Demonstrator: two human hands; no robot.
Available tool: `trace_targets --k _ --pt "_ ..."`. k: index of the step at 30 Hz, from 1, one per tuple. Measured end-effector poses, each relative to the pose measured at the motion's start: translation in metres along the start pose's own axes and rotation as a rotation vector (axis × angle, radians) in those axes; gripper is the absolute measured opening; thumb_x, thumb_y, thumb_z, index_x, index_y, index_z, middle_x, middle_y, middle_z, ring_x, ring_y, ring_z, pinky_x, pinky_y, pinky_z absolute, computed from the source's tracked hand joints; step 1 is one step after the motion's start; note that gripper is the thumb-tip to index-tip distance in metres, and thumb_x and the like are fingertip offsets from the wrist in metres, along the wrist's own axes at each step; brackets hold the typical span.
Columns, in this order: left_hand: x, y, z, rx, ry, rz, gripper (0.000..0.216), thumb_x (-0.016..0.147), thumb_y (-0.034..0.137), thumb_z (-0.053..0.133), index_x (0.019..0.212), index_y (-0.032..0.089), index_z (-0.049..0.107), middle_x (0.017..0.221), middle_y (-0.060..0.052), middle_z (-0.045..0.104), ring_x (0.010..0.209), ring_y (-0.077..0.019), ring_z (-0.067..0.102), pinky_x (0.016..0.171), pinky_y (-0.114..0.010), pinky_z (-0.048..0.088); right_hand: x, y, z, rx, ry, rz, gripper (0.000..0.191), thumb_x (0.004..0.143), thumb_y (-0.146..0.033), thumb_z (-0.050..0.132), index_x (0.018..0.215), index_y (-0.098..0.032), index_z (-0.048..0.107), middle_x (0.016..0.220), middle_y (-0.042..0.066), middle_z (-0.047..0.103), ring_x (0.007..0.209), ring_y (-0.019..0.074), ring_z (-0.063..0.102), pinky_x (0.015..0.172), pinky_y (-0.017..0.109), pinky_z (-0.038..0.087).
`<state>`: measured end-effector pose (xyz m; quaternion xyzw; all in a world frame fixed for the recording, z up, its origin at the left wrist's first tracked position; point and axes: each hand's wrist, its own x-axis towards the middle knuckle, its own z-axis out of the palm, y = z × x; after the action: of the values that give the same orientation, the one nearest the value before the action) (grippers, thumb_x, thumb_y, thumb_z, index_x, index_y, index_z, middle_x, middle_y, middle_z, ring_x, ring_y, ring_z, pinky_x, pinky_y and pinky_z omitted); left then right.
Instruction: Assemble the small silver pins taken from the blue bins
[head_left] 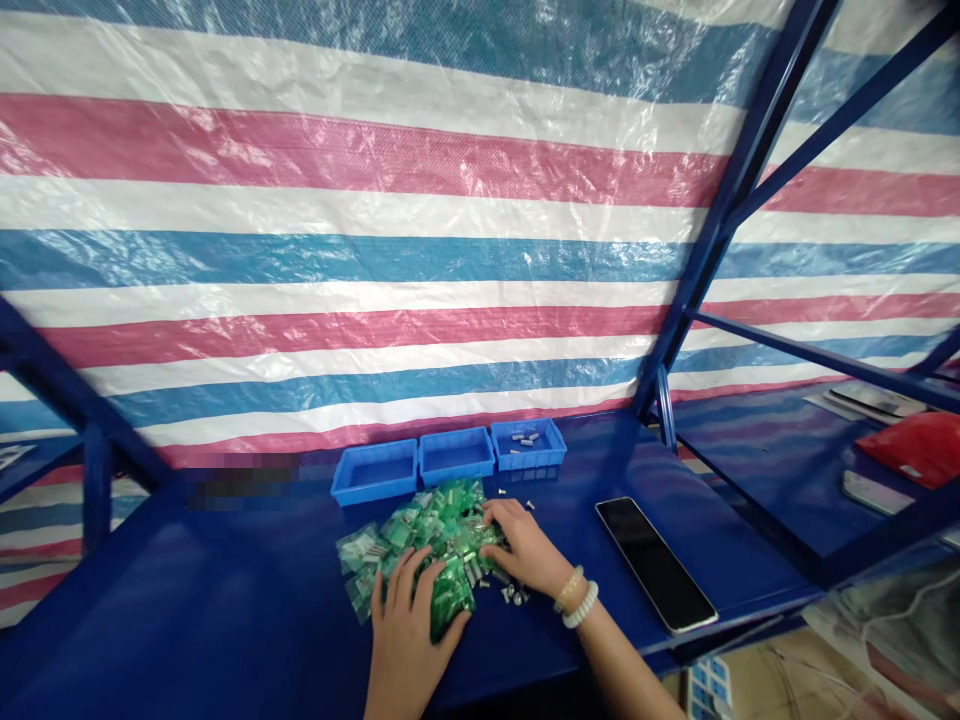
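Observation:
A heap of small green-tinted clear plastic bags (427, 525) lies on the blue table, with small metal pieces in and among them. My left hand (405, 635) rests on the near left side of the heap, its fingers spread and its thumb apart. On the right side, my right hand (531, 548) reaches over the bags and loose metal pieces with curved, parted fingers; the fingertips partly sink into the heap. Some small silvery parts (514, 595) are scattered on the table just below the right hand. Neither hand visibly grips a single item.
Behind the heap stand three blue plastic bins: a left bin (375, 491), a middle bin (457, 472) and a right bin (529, 462) containing several metal pieces. A phone (656, 565) lies to the right. Blue frame posts (701, 250) and a striped sheet (390, 260) bound the table.

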<state>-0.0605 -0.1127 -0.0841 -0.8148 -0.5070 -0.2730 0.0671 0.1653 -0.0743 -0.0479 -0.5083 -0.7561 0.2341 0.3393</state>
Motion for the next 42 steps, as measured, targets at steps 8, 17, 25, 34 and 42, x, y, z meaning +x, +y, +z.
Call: trace_targets --k 8,17,25,34,42 --pt "0.003 0.002 -0.004 -0.046 0.039 0.055 0.034 0.079 0.032 0.069 0.11 0.026 0.056 0.118 -0.009 0.067 0.12 -0.0353 0.057 0.109 -0.065 0.027 0.012 0.003 0.002 0.051 -0.016 -0.029 0.028 0.076 -0.003 0.066 0.093 -0.022 0.054 0.096 0.004 0.06 0.097 0.0252 0.057 0.086 0.036 0.045" --pt "0.005 0.007 -0.011 -0.147 0.041 0.153 0.018 0.089 0.017 0.056 0.103 0.025 0.051 0.093 -0.003 0.069 0.093 -0.0275 0.068 0.104 -0.065 0.036 0.013 0.004 0.005 0.15 0.039 -0.016 0.031 0.069 0.002 0.066 0.086 -0.021 0.054 0.101 0.002 0.063 0.094 0.0202 0.06 0.083 0.028 0.045" --pt "0.005 0.009 -0.016 -0.381 0.093 0.124 0.02 0.092 0.014 0.051 0.108 0.025 0.053 0.099 -0.007 0.067 0.095 -0.024 0.068 0.085 -0.04 0.056 0.018 0.007 0.01 0.075 0.072 0.114 0.026 0.069 -0.005 0.068 0.083 -0.021 0.053 0.084 -0.001 0.057 0.081 0.0201 0.056 0.074 0.028 0.042" --pt "0.007 0.008 -0.016 -0.532 0.237 -0.071 0.016 0.092 0.02 0.054 0.106 0.025 0.05 0.098 -0.008 0.065 0.094 -0.0229 0.069 0.078 -0.034 0.059 0.02 -0.003 0.013 -0.024 0.055 0.202 0.024 0.07 -0.007 0.067 0.084 -0.021 0.054 0.09 0.001 0.063 0.094 0.0235 0.057 0.082 0.03 0.04" --pt "0.004 0.0 -0.012 -0.53 0.304 -0.192 0.017 0.092 0.029 0.056 0.106 0.024 0.049 0.1 -0.01 0.065 0.096 -0.0255 0.069 0.08 -0.041 0.06 0.017 -0.012 0.018 -0.121 0.069 0.286 0.022 0.076 -0.016 0.064 0.096 -0.021 0.056 0.099 0.007 0.064 0.099 0.029 0.057 0.081 0.035 0.038"
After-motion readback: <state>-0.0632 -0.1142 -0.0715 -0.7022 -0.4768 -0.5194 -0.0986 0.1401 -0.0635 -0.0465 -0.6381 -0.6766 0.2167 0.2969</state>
